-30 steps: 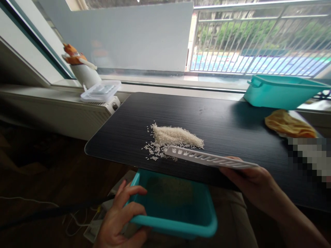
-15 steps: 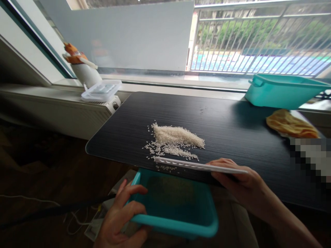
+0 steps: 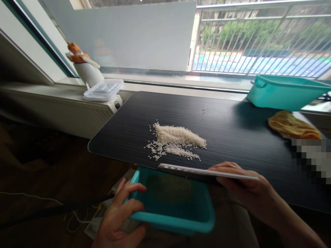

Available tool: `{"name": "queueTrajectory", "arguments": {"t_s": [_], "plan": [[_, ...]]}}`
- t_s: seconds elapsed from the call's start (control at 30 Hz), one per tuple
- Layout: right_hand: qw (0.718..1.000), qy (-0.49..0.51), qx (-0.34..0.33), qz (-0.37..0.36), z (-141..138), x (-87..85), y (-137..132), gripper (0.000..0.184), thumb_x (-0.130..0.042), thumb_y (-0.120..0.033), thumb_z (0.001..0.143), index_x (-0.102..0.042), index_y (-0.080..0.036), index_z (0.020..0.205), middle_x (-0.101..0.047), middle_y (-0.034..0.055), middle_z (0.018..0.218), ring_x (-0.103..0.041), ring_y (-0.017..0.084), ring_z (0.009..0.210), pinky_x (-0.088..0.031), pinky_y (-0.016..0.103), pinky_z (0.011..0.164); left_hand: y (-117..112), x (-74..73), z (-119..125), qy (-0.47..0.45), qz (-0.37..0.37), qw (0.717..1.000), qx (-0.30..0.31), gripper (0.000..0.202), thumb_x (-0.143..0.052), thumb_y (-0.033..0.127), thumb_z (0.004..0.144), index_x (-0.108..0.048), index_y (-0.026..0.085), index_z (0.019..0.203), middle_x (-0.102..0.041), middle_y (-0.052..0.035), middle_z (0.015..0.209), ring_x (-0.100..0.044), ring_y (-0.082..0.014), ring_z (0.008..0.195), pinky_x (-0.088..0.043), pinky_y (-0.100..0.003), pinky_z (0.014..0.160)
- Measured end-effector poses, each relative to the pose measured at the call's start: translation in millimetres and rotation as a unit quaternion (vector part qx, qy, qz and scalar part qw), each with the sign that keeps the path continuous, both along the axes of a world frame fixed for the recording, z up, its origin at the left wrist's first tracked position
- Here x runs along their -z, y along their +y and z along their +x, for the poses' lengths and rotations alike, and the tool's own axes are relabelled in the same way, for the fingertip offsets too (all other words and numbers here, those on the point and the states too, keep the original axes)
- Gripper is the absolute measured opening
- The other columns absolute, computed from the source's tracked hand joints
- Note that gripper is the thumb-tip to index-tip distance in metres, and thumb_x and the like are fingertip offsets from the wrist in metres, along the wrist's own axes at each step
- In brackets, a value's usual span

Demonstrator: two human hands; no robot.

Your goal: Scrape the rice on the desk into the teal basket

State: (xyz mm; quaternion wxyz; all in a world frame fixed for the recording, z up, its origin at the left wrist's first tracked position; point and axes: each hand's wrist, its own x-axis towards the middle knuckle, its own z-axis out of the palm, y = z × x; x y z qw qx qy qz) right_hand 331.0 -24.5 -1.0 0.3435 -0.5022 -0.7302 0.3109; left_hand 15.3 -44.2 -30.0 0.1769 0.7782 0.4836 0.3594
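With the rice pile point(image 3: 178, 135) taken as the centre of the clock, a turquoise tub point(image 3: 176, 222) is held at 6 o'clock, just below the near edge of the black bench point(image 3: 227, 120). Its rim is gripped by the left hand point(image 3: 115, 213), at between 7 and 8 o'clock, with the fingers curled over the wall and the thumb kept outside. At 4 o'clock, a white slotted strip point(image 3: 184, 168) is pinched between the thumb and fingers of the right hand point(image 3: 240, 177). The strip is pointed towards 9 o'clock along the bench's near edge, above the far side of the tub; whether the bench is touched by it cannot be told.

As far as can be judged, the work is only partly done. A dull, pale layer, probably rice, is seen on the shaded tub floor, though its depth cannot be made out. The main heap is left on the bench, with loose grains strewn at 8 o'clock and a thin streak laid at 6 o'clock, between heap and strip. By this reading, a good share is yet to be shifted.

Farther off, a second tub point(image 3: 286, 93) is set at 2 o'clock, a yellow cloth point(image 3: 293, 125) at 3, and a clear plastic lid point(image 3: 104, 90) at 10.
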Motion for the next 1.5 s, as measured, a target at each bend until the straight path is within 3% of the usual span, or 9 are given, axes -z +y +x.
{"name": "queueTrajectory", "arguments": {"t_s": [0.17, 0.37, 0.5, 0.73, 0.9, 1.07, 1.23, 1.4, 1.5], "plan": [[0.999, 0.034, -0.021, -0.023, -12, -8.4, 1, 0.021, -0.051, -0.02, 0.089, -0.066, -0.028, 0.101, -0.07, 0.0018, 0.1, -0.063, 0.019, 0.094, -0.051, 0.029, 0.082, 2, -0.7, -4, 0.03, 0.01, 0.999, 0.014, 0.011, -0.056, 0.012, 0.072, -0.056, 0.023, 0.074, -0.058, -0.0016, 0.108, -0.055, -0.0182, 0.113, -0.021, -0.041, 0.114], [0.997, -0.007, 0.057, 0.045, -23, 1.9, 17, 0.019, -0.055, -0.022, 0.087, -0.069, -0.029, 0.098, -0.07, 0.0, 0.097, -0.064, 0.018, 0.089, -0.051, 0.028, 0.079, 5, -5.0, -12, 0.063, 0.016, 0.998, 0.003, 0.01, -0.058, 0.013, 0.072, -0.058, 0.023, 0.07, -0.061, -0.0018, 0.104, -0.058, -0.019, 0.11, -0.023, -0.043, 0.113], [0.996, -0.018, 0.068, 0.053, -34, 6.4, 25, 0.018, -0.056, -0.024, 0.086, -0.07, -0.026, 0.097, -0.071, 0.0027, 0.097, -0.064, 0.021, 0.091, -0.051, 0.032, 0.08, 7, -7.3, -15, 0.055, 0.014, 0.998, -0.023, 0.008, -0.059, 0.016, 0.072, -0.059, 0.023, 0.07, -0.065, -0.0005, 0.098, -0.061, -0.0199, 0.106, -0.029, -0.044, 0.111], [1.0, -0.001, -0.02, -0.001, -46, -5.1, 18, 0.023, -0.048, -0.021, 0.091, -0.067, -0.027, 0.102, -0.07, 0.0041, 0.102, -0.061, 0.021, 0.098, -0.05, 0.034, 0.085, 7, -8.5, -18, 0.053, 0.015, 0.998, -0.033, 0.006, -0.062, 0.018, 0.069, -0.059, 0.023, 0.068, -0.065, -0.0002, 0.101, -0.063, -0.0198, 0.103, -0.037, -0.039, 0.107], [0.998, 0.021, -0.06, 0.0, -30, -10.5, 7, 0.02, -0.051, -0.022, 0.089, -0.067, -0.026, 0.101, -0.071, 0.0047, 0.101, -0.063, 0.021, 0.095, -0.051, 0.034, 0.083, 6, -6.3, -16, 0.039, 0.018, 0.999, -0.025, 0.008, -0.059, 0.015, 0.072, -0.059, 0.023, 0.074, -0.062, -0.0021, 0.106, -0.062, -0.0189, 0.102, -0.028, -0.044, 0.111], [0.999, -0.006, 0.03, 0.024, 7, -5.2, 4, 0.02, -0.052, -0.024, 0.089, -0.067, -0.026, 0.1, -0.071, 0.0027, 0.102, -0.065, 0.021, 0.095, -0.053, 0.031, 0.083, 4, -8.4, -10, 0.043, 0.01, 0.999, 0.002, 0.006, -0.06, 0.017, 0.07, -0.06, 0.022, 0.069, -0.066, -0.0011, 0.101, -0.062, -0.02, 0.104, -0.032, -0.04, 0.109], [0.98, -0.052, 0.179, 0.063, 45, 2.6, 3, 0.013, -0.062, -0.03, 0.081, -0.071, -0.027, 0.09, -0.074, -0.0011, 0.091, -0.069, 0.023, 0.082, -0.057, 0.035, 0.079, 1, -10.0, 5, 0.033, 0.006, 0.999, 0.037, 0.009, -0.059, 0.014, 0.066, -0.06, 0.023, 0.066, -0.067, -0.0001, 0.1, -0.063, -0.0201, 0.103, -0.031, -0.042, 0.11], [0.97, -0.058, 0.223, 0.07, 57, 4.5, -6, 0.014, -0.064, -0.036, 0.078, -0.072, -0.027, 0.084, -0.075, -0.0013, 0.085, -0.071, 0.026, 0.078, -0.06, 0.039, 0.074, -1, -9.0, 14, 0.039, -0.006, 0.998, 0.058, 0.009, -0.059, 0.014, 0.064, -0.06, 0.023, 0.065, -0.067, -0.0006, 0.1, -0.062, -0.0216, 0.105, -0.031, -0.042, 0.11], [0.976, -0.067, 0.202, 0.052, 54, 2.1, -17, 0.016, -0.063, -0.036, 0.08, -0.073, -0.025, 0.086, -0.075, 0.0002, 0.085, -0.071, 0.025, 0.077, -0.061, 0.036, 0.073, -1, -8.2, 14, 0.043, -0.013, 0.997, 0.063, 0.009, -0.06, 0.014, 0.064, -0.06, 0.023, 0.065, -0.067, -0.001, 0.101, -0.061, -0.0221, 0.106, -0.027, -0.044, 0.111]]}}
